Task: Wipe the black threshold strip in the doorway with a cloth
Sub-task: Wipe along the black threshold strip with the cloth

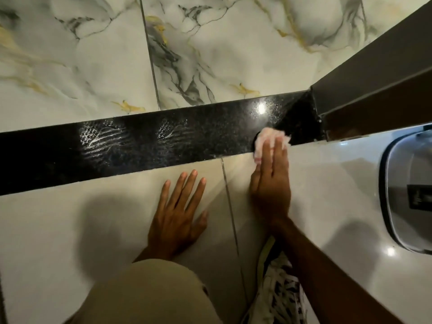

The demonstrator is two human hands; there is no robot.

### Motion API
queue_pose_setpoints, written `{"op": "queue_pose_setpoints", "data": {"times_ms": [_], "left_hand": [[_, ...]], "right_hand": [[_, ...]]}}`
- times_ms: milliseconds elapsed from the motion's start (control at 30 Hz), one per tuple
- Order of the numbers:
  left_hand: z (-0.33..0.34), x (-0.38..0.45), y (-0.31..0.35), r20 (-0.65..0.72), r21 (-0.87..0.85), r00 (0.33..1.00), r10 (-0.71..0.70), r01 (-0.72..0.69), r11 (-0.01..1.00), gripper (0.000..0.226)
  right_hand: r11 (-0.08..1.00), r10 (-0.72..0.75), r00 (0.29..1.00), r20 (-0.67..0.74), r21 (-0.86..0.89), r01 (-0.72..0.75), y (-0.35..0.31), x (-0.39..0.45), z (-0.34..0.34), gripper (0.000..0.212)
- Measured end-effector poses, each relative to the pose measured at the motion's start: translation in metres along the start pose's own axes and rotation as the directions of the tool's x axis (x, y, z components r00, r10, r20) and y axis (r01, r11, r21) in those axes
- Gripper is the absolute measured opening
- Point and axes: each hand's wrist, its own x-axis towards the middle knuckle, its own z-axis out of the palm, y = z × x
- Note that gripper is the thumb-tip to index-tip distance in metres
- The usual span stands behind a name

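Under my flat right hand, fingers together, the pink cloth presses the black threshold strip. My left hand lies spread beside it on the tile. Next, I judge, comes a sweep left across the smudges.

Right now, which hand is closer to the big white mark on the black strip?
Left. The left hand lies flat on the tile below-right of the mark; the right hand presses the cloth farther right.
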Motion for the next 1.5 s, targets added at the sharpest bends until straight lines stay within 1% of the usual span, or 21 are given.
{"op": "queue_pose_setpoints", "data": {"times_ms": [133,200,267,300,333,433,500,600,633,700,733,767,800,900,1067,1167,1233,1300,1333,1400,1500], "left_hand": [[0.012,-0.003,-0.004,-0.053,-0.012,0.999,-0.001,0.0,1.0,0.077],[0.015,-0.003,-0.004,-0.064,-0.021,0.998,-0.013,0.011,1.0,0.079],[0.014,-0.003,-0.004,-0.07,-0.039,0.997,-0.014,0.012,0.999,0.078],[0.012,-0.003,-0.004,-0.069,-0.048,0.998,-0.014,0.011,0.999,0.077],[0.01,-0.003,-0.005,-0.067,-0.053,0.998,-0.014,0.011,0.999,0.076],[0.005,-0.002,-0.003,-0.056,-0.043,0.998,-0.021,0.019,0.999,0.074],[0.006,-0.003,-0.002,-0.049,-0.029,0.999,-0.017,0.016,0.999,0.074],[0.014,-0.004,-0.004,-0.084,-0.042,0.996,-0.01,0.006,0.999,0.075],[0.017,-0.004,-0.005,-0.103,-0.047,0.995,-0.01,0.005,0.999,0.076],[0.021,-0.004,-0.006,-0.13,-0.049,0.991,-0.03,0.024,0.999,0.077],[0.021,-0.003,-0.006,-0.136,-0.046,0.99,-0.043,0.037,0.998,0.077],[0.019,-0.003,-0.006,-0.135,-0.046,0.989,-0.055,0.049,0.998,0.076],[0.017,-0.003,-0.005,-0.134,-0.049,0.989,-0.067,0.061,0.997,0.075],[0.01,-0.003,-0.002,-0.128,-0.071,0.987,-0.095,0.086,0.994,0.073],[0.013,-0.005,-0.003,-0.162,-0.067,0.982,-0.098,0.088,0.994,0.072],[0.018,-0.005,-0.004,-0.196,-0.086,0.974,-0.114,0.099,0.991,0.073],[0.017,-0.006,-0.004,-0.187,-0.095,0.975,-0.124,0.108,0.99,0.072],[0.012,-0.006,-0.004,-0.164,-0.085,0.981,-0.107,0.094,0.992,0.071],[0.008,-0.007,-0.004,-0.15,-0.077,0.984,-0.097,0.087,0.993,0.07],[0.005,-0.011,-0.007,-0.13,-0.073,0.988,-0.081,0.072,0.995,0.069],[0.012,-0.025,-0.017,-0.129,-0.036,0.989,-0.077,0.073,0.997,0.069]], "right_hand": [[0.961,0.276,0.955,-0.107,0.051,-0.272,-0.025,0.093,0.014,0.066],[0.984,0.174,0.98,-0.093,0.058,-0.169,-0.045,0.112,0.021,0.065],[0.995,-0.094,0.996,-0.005,0.023,0.095,-0.053,0.095,0.021,0.061],[0.987,-0.163,0.986,0.04,0.008,0.163,-0.05,0.078,0.018,0.061],[0.989,-0.145,0.987,0.063,-0.012,0.146,-0.044,0.06,0.012,0.062],[0.986,0.147,0.988,0.048,-0.08,-0.143,-0.03,0.027,-0.003,0.066],[0.96,0.262,0.965,0.012,-0.102,-0.259,-0.031,0.037,-0.005,0.069],[0.925,0.379,0.925,-0.023,0.033,-0.378,-0.043,0.084,0.0,0.075],[0.942,0.327,0.945,-0.014,0.082,-0.325,-0.051,0.096,0.005,0.074],[0.997,0.014,1.0,0.023,0.07,-0.016,-0.065,0.094,0.017,0.067],[0.989,-0.139,0.989,0.047,0.058,0.136,-0.066,0.083,0.02,0.065],[0.977,-0.21,0.975,0.067,0.06,0.206,-0.063,0.066,0.02,0.064],[0.978,-0.202,0.976,0.076,0.059,0.198,-0.054,0.044,0.017,0.063],[1.0,0.006,0.995,0.1,0.012,-0.007,-0.018,-0.002,-0.006,0.064],[0.957,0.291,0.957,0.012,0.003,-0.291,0.001,0.074,-0.017,0.065],[0.958,0.253,0.967,0.038,0.132,-0.256,-0.029,0.121,-0.006,0.067],[0.982,0.057,0.998,0.039,0.18,-0.063,-0.049,0.097,-0.005,0.067],[0.988,-0.103,0.989,0.108,0.126,0.089,-0.05,0.043,-0.011,0.064],[0.991,-0.105,0.985,0.138,0.101,0.092,-0.043,0.018,-0.014,0.064],[0.998,0.029,0.99,0.138,0.055,-0.037,-0.026,0.0,-0.02,0.066],[0.968,0.226,0.972,0.059,0.097,-0.231,-0.025,0.032,-0.014,0.068]]}}
